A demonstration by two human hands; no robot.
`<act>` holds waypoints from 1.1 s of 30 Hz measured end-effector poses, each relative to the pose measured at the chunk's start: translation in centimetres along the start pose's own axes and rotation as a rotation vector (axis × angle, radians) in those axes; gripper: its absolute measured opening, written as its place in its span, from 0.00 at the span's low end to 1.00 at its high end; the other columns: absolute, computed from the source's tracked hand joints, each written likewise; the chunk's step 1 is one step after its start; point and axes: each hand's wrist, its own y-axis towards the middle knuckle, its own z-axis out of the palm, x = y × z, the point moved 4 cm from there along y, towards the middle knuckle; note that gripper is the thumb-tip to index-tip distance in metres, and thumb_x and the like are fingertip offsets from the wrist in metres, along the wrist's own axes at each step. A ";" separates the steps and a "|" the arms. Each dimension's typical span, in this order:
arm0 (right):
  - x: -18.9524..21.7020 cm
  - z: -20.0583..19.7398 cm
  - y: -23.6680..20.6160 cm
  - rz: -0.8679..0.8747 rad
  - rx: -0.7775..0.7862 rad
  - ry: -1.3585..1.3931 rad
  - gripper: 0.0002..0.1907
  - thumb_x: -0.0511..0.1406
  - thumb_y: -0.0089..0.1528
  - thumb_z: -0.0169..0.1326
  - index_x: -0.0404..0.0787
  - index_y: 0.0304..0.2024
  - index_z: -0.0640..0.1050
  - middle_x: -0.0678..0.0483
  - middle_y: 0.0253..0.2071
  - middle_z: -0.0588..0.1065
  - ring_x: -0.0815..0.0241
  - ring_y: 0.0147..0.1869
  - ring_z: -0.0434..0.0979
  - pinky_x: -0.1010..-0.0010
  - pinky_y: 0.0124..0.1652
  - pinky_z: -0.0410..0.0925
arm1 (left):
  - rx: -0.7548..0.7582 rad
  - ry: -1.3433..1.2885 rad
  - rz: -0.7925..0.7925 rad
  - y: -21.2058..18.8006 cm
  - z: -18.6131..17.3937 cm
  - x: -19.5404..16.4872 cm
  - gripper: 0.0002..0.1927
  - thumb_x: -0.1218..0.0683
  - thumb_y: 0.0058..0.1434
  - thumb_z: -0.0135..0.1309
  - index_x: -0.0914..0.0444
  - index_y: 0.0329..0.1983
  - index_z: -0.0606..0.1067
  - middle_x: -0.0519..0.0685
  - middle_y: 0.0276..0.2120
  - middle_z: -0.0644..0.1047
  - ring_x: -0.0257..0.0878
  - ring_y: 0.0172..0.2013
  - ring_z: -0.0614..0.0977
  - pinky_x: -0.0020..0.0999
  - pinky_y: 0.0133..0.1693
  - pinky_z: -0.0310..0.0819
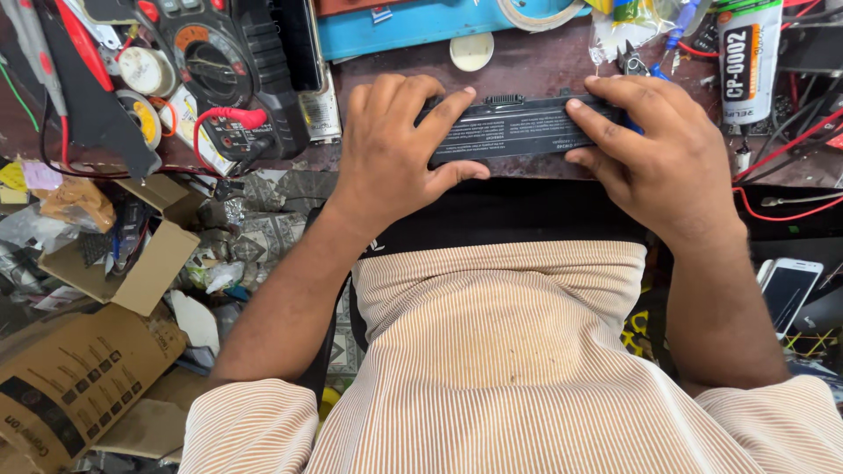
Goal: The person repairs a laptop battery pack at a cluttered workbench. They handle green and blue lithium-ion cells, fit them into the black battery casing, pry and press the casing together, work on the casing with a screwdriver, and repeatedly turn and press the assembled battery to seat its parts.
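Black laptop battery (pixel 514 129) flat at workbench (pixel 527 66) edge, clamped between left hand (pixel 395 145) and right hand (pixel 654 149). Best gripped evenly at both ends; seam probably facing away, hard to see.

Dark brown workbench (pixel 544 66) (worn, cluttered); cardboard boxes (pixel 79 377) and litter on floor; even light.

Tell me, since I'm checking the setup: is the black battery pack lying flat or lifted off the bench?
Lying flat. The battery pack rests label-up on the workbench, left hand and right hand gripping its ends.
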 end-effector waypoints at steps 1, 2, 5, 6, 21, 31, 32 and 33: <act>0.1 0.0 0.1 -0.002 0.005 0.004 0.23 0.37 0.57 0.68 0.40 0.54 0.81 0.49 0.56 0.76 0.46 0.58 0.77 0.58 0.55 0.71 | 0.009 0.009 0.007 0.1 0.0 0.0 0.39 0.28 0.58 0.64 0.59 0.61 0.76 0.48 0.50 0.73 0.45 0.50 0.72 0.44 0.51 0.62; 0.1 -0.1 0.2 -0.006 0.007 0.007 0.23 0.37 0.56 0.68 0.40 0.53 0.82 0.49 0.56 0.76 0.46 0.58 0.77 0.58 0.55 0.71 | 0.016 0.021 0.015 0.1 0.0 0.1 0.40 0.27 0.58 0.63 0.60 0.61 0.76 0.48 0.50 0.73 0.44 0.50 0.72 0.44 0.51 0.63; 0.2 -0.4 0.5 -0.005 0.023 -0.010 0.22 0.37 0.56 0.68 0.41 0.52 0.82 0.50 0.54 0.77 0.48 0.57 0.77 0.59 0.53 0.72 | 0.038 0.031 0.018 0.2 -0.1 0.1 0.39 0.28 0.60 0.62 0.60 0.61 0.76 0.48 0.50 0.73 0.44 0.50 0.72 0.45 0.51 0.63; 0.2 -0.5 0.6 0.000 0.032 -0.021 0.21 0.37 0.56 0.68 0.41 0.52 0.83 0.50 0.54 0.77 0.48 0.56 0.77 0.60 0.53 0.72 | 0.047 0.027 0.016 0.1 -0.2 0.1 0.39 0.29 0.60 0.63 0.60 0.61 0.76 0.48 0.50 0.73 0.45 0.50 0.72 0.45 0.52 0.63; 0.3 -1.3 2.0 -0.007 0.091 -0.048 0.20 0.42 0.55 0.67 0.42 0.48 0.84 0.53 0.52 0.80 0.54 0.54 0.79 0.64 0.48 0.73 | 0.073 0.049 0.005 0.0 -0.8 -1.2 0.36 0.34 0.61 0.65 0.63 0.61 0.73 0.53 0.54 0.71 0.49 0.53 0.72 0.47 0.53 0.64; 0.8 -1.3 1.9 -0.031 0.104 -0.166 0.18 0.42 0.58 0.64 0.42 0.49 0.84 0.53 0.52 0.80 0.55 0.55 0.79 0.65 0.48 0.74 | 0.097 0.078 -0.052 0.0 -0.2 -1.2 0.36 0.33 0.62 0.64 0.62 0.62 0.75 0.51 0.52 0.72 0.47 0.51 0.72 0.45 0.51 0.63; 0.9 -1.2 1.9 -0.037 0.107 -0.178 0.19 0.42 0.59 0.64 0.42 0.49 0.84 0.52 0.52 0.80 0.55 0.55 0.79 0.66 0.48 0.74 | 0.101 0.087 -0.050 0.0 -0.2 -1.2 0.36 0.33 0.62 0.64 0.63 0.61 0.75 0.51 0.51 0.72 0.47 0.50 0.72 0.45 0.51 0.63; 1.0 -1.2 1.9 -0.044 0.112 -0.190 0.19 0.42 0.59 0.63 0.41 0.49 0.84 0.52 0.53 0.80 0.55 0.55 0.79 0.66 0.48 0.74 | 0.105 0.096 -0.050 0.0 -0.1 -1.3 0.36 0.33 0.62 0.64 0.63 0.61 0.75 0.52 0.51 0.72 0.47 0.50 0.72 0.45 0.51 0.63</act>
